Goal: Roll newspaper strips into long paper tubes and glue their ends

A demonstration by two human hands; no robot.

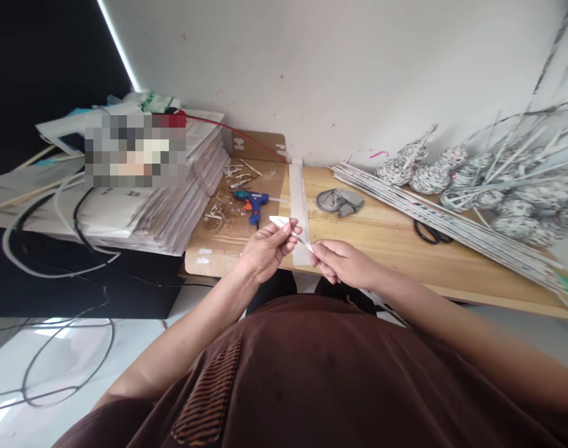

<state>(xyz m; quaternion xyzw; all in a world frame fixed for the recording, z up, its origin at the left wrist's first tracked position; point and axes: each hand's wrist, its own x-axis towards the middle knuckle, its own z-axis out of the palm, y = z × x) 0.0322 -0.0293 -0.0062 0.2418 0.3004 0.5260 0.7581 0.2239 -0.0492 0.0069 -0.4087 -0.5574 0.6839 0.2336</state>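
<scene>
Between my two hands runs a thin rolled paper stick (277, 219), its wider white end poking out past my left fingers. My left hand (269, 250) pinches it near that end with thumb and fingers. Lower and to the right, my right hand (342, 262) is closed on the same stick, which seems to continue below toward my lap. Just beyond my left hand a blue hot glue gun (254, 205) with an orange trigger lies on a sheet of cardboard (274, 177). A long pale strip (298, 193) lies on the table behind the stick.
Tall stacks of paper (190, 205) stand at the left, with cables (13, 249) hanging down. Across the wooden table (372, 239) lie a grey cloth (340, 202), black-handled scissors (428, 231) and a bundle of paper sticks (433, 214). Several woven paper shapes (430, 177) sit at the right.
</scene>
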